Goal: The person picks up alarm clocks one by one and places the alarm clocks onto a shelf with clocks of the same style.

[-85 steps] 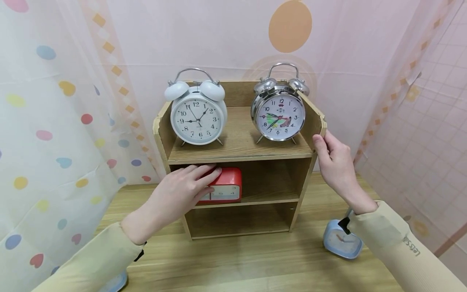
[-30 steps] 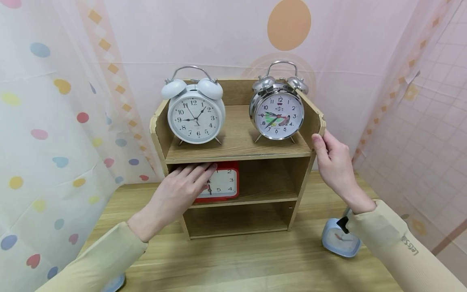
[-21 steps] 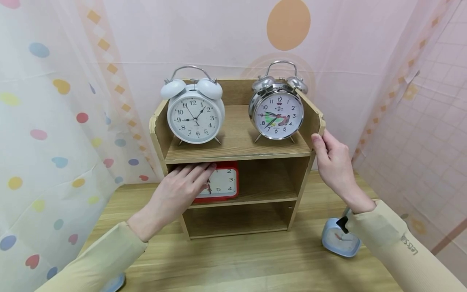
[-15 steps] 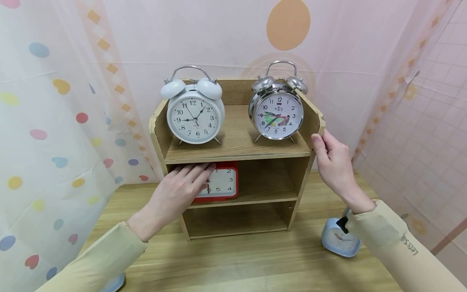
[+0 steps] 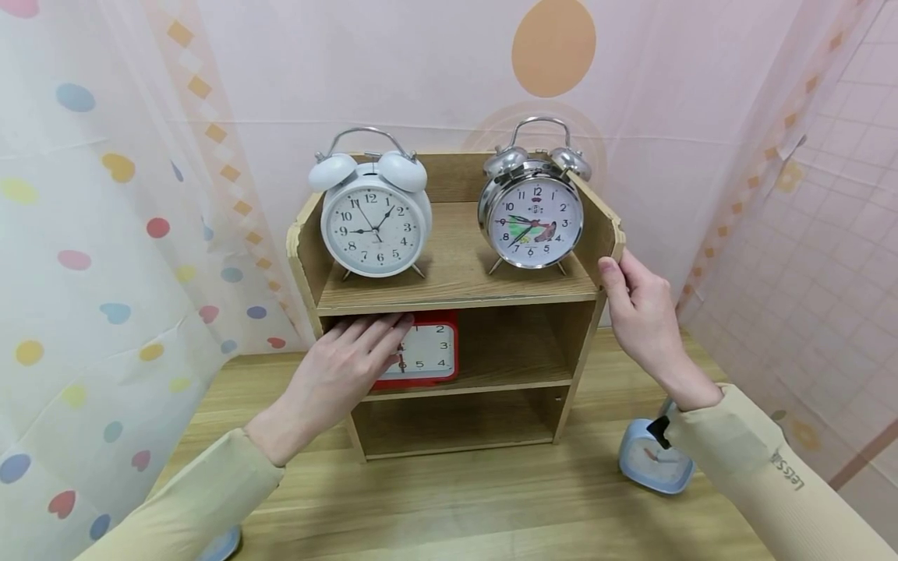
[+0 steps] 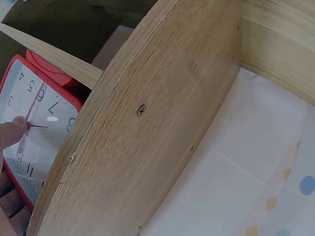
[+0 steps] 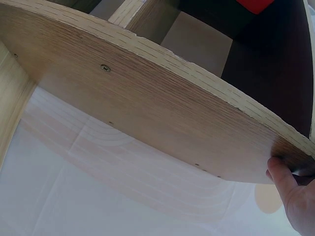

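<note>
A red alarm clock [image 5: 421, 362] stands on the middle level of a small wooden shelf [image 5: 459, 294], at its left end. My left hand [image 5: 344, 354] grips it, fingers over its top edge and thumb [image 6: 14, 132] against the white dial in the left wrist view. The hand covers the clock's left part. My right hand [image 5: 648, 315] holds the front edge of the shelf's right side panel; in the right wrist view its thumb [image 7: 281, 174] lies on the panel's outer face. On the top level stand a white twin-bell alarm clock [image 5: 376, 230] and a silver one [image 5: 536, 222].
A light blue alarm clock [image 5: 655, 460] is on the wooden table [image 5: 449, 506], right of the shelf beside my right sleeve. Another light blue object [image 5: 223, 544] shows partly beyond my left sleeve. Patterned curtains [image 5: 119, 234] hang behind and at both sides.
The red clock earlier leaned with its top toward me; its dial has since tipped up to face forward, under my left hand. Over the last second little has moved. My right hand keeps its hold.
</note>
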`<state>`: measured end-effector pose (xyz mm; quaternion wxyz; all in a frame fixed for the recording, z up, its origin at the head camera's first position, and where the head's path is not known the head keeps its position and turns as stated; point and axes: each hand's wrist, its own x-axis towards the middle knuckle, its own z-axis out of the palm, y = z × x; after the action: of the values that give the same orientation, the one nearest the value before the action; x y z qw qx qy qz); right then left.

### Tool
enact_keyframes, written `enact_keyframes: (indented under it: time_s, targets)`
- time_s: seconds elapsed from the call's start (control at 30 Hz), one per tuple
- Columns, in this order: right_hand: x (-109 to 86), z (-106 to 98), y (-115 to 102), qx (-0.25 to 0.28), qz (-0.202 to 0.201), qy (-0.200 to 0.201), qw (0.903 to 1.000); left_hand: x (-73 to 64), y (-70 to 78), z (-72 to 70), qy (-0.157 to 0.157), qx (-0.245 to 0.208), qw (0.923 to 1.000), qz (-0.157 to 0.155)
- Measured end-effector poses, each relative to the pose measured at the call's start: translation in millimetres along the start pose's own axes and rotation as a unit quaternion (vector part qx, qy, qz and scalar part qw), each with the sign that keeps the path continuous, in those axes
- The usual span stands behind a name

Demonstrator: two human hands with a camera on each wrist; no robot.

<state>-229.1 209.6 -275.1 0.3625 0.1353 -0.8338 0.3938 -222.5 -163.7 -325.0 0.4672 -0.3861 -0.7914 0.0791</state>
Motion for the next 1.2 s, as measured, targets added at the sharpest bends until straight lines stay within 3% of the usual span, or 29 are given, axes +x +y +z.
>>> enact_keyframes:
  time_s: [0.83, 1.2]
  targets:
    - [-0.5, -0.6, -1.4, -0.003, 0.004, -0.004, 1.0000, -6.0, 0.1, 2.6, 0.019, -0.011, 0.9997, -0.003]
    - [1.0, -5.7, -2.1, -0.004, 0.004, -0.026, 0.9996, -11.8, 1.0, -2.1, 0.086, -0.049, 0.9950, 0.007]
